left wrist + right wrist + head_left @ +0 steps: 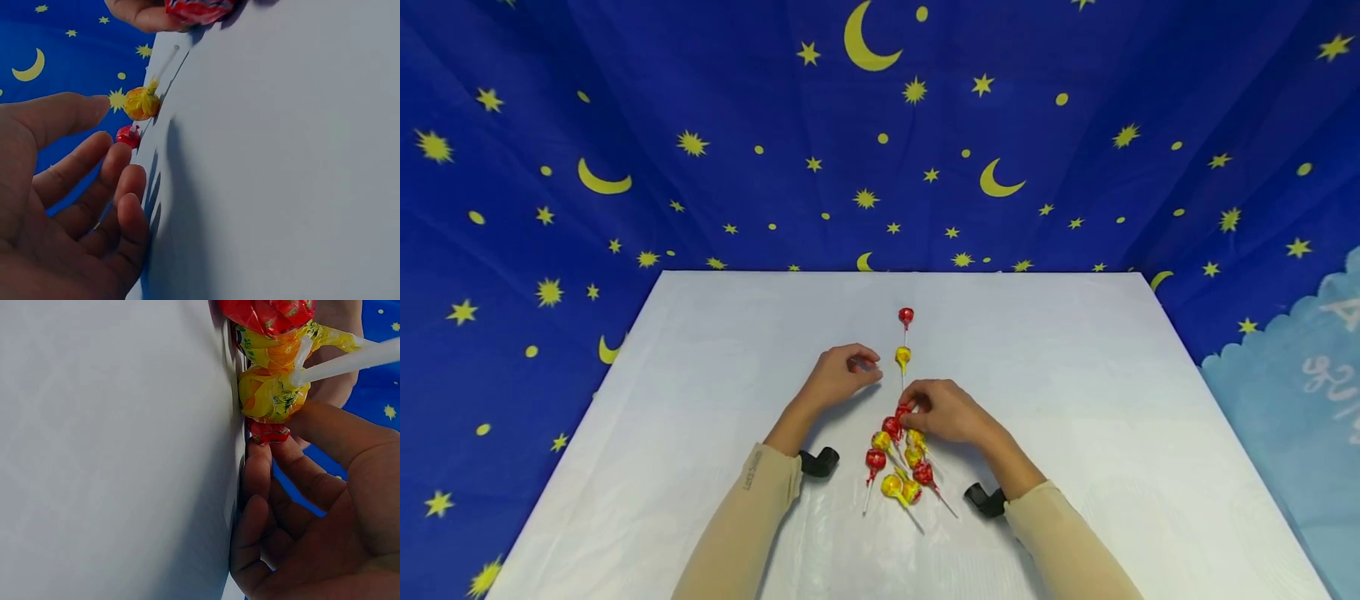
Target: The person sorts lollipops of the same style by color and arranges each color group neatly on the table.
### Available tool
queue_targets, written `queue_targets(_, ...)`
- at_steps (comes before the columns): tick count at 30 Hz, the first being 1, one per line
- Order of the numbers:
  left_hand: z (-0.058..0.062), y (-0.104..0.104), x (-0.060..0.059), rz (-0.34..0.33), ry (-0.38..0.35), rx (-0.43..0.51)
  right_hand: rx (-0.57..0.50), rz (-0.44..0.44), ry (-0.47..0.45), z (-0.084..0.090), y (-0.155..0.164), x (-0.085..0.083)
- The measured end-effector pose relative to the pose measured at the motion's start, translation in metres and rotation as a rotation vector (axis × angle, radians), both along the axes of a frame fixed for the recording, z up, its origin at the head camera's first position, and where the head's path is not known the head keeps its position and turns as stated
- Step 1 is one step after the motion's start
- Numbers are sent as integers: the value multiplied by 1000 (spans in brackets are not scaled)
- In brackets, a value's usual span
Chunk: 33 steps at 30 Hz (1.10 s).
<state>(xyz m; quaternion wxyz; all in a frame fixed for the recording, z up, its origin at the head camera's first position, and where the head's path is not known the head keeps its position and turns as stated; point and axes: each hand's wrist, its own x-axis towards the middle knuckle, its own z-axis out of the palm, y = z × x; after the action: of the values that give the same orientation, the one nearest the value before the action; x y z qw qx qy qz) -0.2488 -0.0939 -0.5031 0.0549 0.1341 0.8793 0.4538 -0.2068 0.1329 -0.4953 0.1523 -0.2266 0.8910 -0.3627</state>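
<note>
Near the middle of the table (737,350), my right hand (951,410) pinches a red-wrapped lollipop (903,410) between thumb and fingertips. The right wrist view shows a bit of that red wrapper (269,432) at the fingertips, partly hidden behind yellow lollipops (269,394). My left hand (842,375) holds nothing, its fingers loosely bent, just left of a yellow lollipop (903,356). Beyond that one lies another red lollipop (906,316); the two form a line, sticks toward me. Several red and yellow lollipops lie in a loose cluster below my right hand, among them a red one (876,459).
Black wrist mounts (820,462) stick out inward from both forearms. A blue cloth (775,108) with yellow moons and stars hangs behind and beside the white-covered table. A light blue printed panel (1300,392) hangs at the right.
</note>
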Motion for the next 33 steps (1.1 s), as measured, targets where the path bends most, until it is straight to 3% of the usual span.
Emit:
queue_targets(6, 0, -6, 26, -38, -25, -31, -4, 3, -4, 0, -2, 1)
queue_targets(16, 10, -6, 62, -210, -43, -85, 5, -4, -9, 1, -2, 0)
queue_targets(26, 5, 9, 72, -150, 25, -139, -8, -4, -13, 0, 0, -2)
queue_targets(33, 3, 15, 76, -94, 24, -161, -13, -21, -25, 0, 0, 1)
